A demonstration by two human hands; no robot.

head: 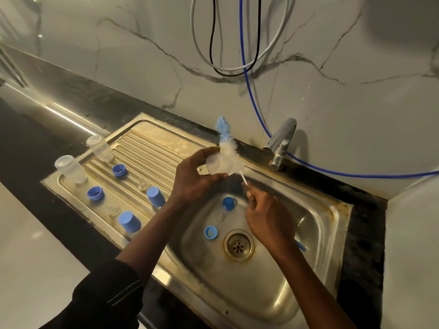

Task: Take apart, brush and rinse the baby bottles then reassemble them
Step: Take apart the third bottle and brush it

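- Two bare hands work above the stainless steel sink basin (273, 293).
- The left hand (192, 176) curls fingers and thumb round a clear plastic bottle body (215, 167), tilted on its side.
- The right hand (263, 214) pinches the thin handle of a white-bristled bottle brush (229, 154). Its blue tip points far and its bristles lie against the bottle's right side; whether they enter it is unclear.
- On the ribbed drainboard (147, 148), left, stand two more clear bottles (99, 148), blue screw rings (95, 193), blue caps (129, 222) and clear teats (144, 184).
- In the basin lie another blue cap (228, 203) and a blue ring (210, 232), left of the drain (238, 244).
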